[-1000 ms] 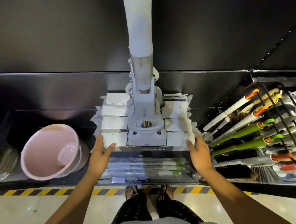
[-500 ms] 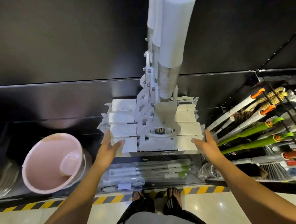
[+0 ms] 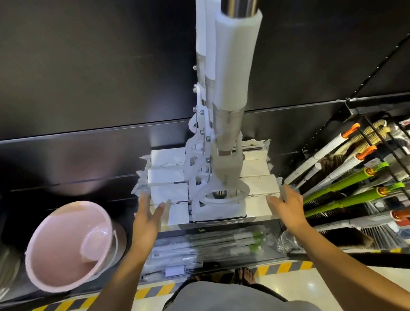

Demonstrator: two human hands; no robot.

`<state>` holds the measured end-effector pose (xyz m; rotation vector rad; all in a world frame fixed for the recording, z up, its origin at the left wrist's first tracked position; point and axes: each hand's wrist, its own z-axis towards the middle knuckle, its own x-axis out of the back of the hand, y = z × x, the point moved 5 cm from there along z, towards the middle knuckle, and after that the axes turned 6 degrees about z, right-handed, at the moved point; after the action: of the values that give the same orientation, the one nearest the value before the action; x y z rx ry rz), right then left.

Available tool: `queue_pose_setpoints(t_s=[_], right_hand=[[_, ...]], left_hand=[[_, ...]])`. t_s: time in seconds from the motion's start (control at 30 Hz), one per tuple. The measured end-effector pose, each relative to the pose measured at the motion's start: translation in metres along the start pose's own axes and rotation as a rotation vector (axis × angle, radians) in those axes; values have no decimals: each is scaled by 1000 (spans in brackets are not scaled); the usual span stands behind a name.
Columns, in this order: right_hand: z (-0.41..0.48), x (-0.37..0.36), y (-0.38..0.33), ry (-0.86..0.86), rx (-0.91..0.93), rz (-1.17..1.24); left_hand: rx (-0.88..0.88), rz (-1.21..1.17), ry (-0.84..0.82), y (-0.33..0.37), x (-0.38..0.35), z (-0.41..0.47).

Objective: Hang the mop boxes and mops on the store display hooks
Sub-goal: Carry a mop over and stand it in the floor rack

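Note:
Several white flat mops (image 3: 228,81) hang in a row in front of the black display wall, handles running up out of view. Their boxed white heads (image 3: 167,180) are stacked one behind another at waist height. My left hand (image 3: 147,215) hovers with fingers spread at the left end of the frontmost boxed head (image 3: 256,207). My right hand (image 3: 287,203) is open at its right end. Neither hand grips anything; whether the fingertips touch the box I cannot tell.
A pink bucket (image 3: 67,247) sits on the low shelf at left. Wrapped mop poles (image 3: 205,247) lie under the hanging heads. Brooms with green and white handles (image 3: 346,184) fill the rack at right. A yellow-black floor stripe (image 3: 64,308) marks the shelf base.
Both hands have let go of the front box's ends and opened beside it. The view has dropped and shifted, so more hanging handles show behind the front one.

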<state>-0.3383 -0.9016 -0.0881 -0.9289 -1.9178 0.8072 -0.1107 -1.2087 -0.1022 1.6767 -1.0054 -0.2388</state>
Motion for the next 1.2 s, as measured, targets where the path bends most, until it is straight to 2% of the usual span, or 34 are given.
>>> queue_pose_setpoints(t_s=[0.07,0.17,0.3,0.33,0.43,0.67,0.83,1.2], right_hand=[[6,2,-5,21,-57,-14],[17,-4,-16,-78,-129,30],[23,-14,-31,-145,-195,156],[23,-16,-33,-160,-201,166],[20,-19,-42,-155,-188,187],[11,-23,-52,-182,-182,332],[9,-30,-54,-218,-116,308],[9,-27,-51,-204,-177,269]], left_hand=[[12,-55,3,10,0,6],[85,-118,-18,11,4,27],[117,-82,-130,-26,11,67],[129,-75,-151,-14,11,60],[109,-102,-177,5,3,53],[111,-192,-179,-10,-1,61],[139,-210,-191,-18,5,69],[142,-261,-206,-22,-3,67]])
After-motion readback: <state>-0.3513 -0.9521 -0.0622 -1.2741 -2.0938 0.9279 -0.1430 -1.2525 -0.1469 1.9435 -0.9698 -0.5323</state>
